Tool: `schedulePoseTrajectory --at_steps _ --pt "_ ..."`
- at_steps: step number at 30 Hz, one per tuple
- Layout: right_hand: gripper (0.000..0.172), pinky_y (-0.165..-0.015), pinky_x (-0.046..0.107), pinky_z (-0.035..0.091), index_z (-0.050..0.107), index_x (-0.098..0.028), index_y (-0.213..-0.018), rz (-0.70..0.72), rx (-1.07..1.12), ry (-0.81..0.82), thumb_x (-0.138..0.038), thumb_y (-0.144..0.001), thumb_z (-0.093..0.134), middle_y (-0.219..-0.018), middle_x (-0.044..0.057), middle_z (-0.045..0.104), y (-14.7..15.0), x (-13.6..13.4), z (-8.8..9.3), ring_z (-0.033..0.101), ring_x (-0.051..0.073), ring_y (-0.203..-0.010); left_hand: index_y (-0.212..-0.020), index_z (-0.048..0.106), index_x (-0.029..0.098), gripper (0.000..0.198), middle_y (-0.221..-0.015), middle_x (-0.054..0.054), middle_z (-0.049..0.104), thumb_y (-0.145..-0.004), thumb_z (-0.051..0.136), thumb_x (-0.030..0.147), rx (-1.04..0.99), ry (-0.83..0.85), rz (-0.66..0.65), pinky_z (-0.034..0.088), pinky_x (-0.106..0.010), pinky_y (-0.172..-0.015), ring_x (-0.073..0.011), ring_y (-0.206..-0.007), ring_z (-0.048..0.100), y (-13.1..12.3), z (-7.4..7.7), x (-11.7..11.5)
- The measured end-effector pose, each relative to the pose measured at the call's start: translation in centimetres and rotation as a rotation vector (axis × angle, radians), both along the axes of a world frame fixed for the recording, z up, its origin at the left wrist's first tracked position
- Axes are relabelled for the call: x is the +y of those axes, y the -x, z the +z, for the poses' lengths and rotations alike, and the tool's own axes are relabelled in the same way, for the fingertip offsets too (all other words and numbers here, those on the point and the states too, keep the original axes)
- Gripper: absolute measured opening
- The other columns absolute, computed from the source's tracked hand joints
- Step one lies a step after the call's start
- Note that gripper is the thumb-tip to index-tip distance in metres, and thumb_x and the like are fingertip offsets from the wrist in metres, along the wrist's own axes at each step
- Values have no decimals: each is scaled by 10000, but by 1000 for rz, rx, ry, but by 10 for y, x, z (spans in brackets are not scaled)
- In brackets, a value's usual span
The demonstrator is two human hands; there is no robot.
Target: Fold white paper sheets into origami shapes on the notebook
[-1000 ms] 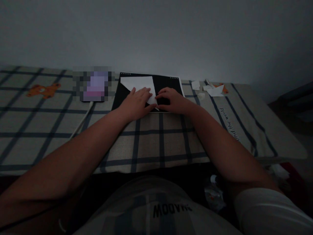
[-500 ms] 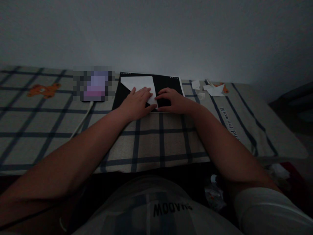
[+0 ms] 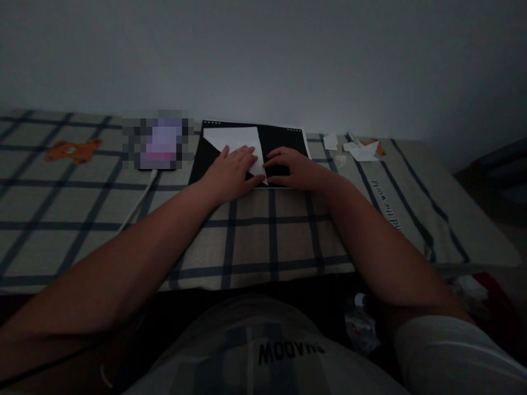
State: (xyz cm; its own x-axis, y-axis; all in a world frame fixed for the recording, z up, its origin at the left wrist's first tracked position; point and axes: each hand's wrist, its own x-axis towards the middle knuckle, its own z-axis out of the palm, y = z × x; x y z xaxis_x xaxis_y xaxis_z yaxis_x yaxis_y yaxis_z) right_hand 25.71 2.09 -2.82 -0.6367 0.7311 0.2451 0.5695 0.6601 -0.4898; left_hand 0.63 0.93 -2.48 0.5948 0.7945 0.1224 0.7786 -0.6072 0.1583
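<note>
A folded sheet of white paper (image 3: 234, 137) lies on a black board or pad (image 3: 284, 140) with small holes along its far edge. My left hand (image 3: 233, 173) rests flat on the paper, its fingers spread and pressing the sheet down. My right hand (image 3: 290, 167) is curved at the paper's right edge, thumb and fingers apart, with the fingertips by the folded edge and nothing visible between them. Part of the paper is hidden under my left hand.
A phone with a blurred screen (image 3: 160, 142) and a white cable (image 3: 142, 197) lies at the left. On the right are a folded paper boat (image 3: 364, 151) and paper scraps (image 3: 330, 142). A checked cloth (image 3: 251, 238) covers the table, against a wall (image 3: 263, 60).
Almost nothing differs. My right fingertips have shifted very slightly off the paper's right edge, while my left hand stays in place on the sheet.
</note>
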Motion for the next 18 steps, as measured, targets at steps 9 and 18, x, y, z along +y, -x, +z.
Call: schedulePoseTrajectory --at_steps 9,18 --pt "315 -1223 594 466 842 -230 -1228 -4 10 -19 -385 -960 782 -1400 146 695 1 -1 -2 624 343 -1354 -1599 577 126 624 -1790 -200 416 -1115 511 515 12 16 14 171 -610 -1407 -357 -1683 359 -2 3 -1" --pt "263 -1189 594 477 856 -244 -1169 -33 19 -59 -402 -972 782 -1371 137 721 4 0 -4 640 337 -1308 -1576 608 162 610 -1786 -174 433 -1110 529 549 -14 21 19 196 -596 -1405 -350 -1674 375 -1 2 1"
